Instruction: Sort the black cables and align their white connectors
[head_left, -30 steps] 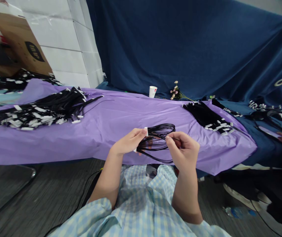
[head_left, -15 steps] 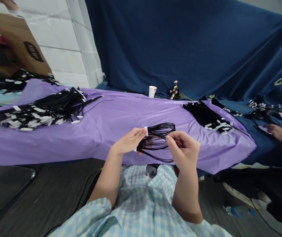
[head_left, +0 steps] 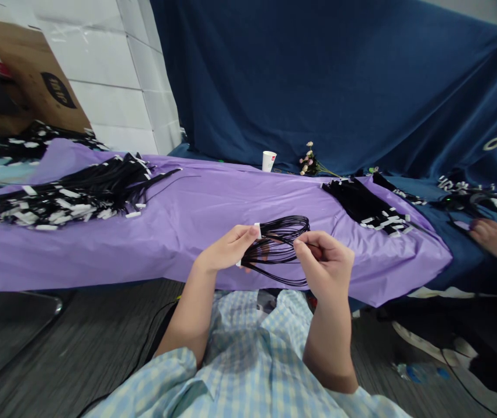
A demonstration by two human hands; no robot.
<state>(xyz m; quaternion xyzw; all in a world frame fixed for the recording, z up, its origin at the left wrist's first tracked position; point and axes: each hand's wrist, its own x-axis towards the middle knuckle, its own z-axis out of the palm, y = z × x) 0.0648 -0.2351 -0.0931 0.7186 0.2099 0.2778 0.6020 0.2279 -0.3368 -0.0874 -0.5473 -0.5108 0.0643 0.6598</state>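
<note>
A looped bundle of thin black wires [head_left: 283, 229] with white connector ends is held above the near side of the purple-covered table. My left hand [head_left: 229, 248] is closed on the bundle's left end, the thumb pressing by a white connector. Part of the loops hides the left fingers behind. At the right side of the loops, my right hand [head_left: 327, 255] pinches with thumb and index finger on the black wires. Its other fingers are curled in. The wires bow out between the two hands, apart from the tablecloth [head_left: 213, 203].
At the left lies a large pile of black wires [head_left: 100, 186] with white ends; a neater bunch [head_left: 353, 200] lies to the right. A paper cup [head_left: 268, 161] and artificial flowers [head_left: 309, 161] stand at the back. Another person's hand [head_left: 496, 238] is at the far right.
My hands and the wire bundle stay almost in place; my right hand shifts very slightly right. The other person's hand at the far right has moved a little.
</note>
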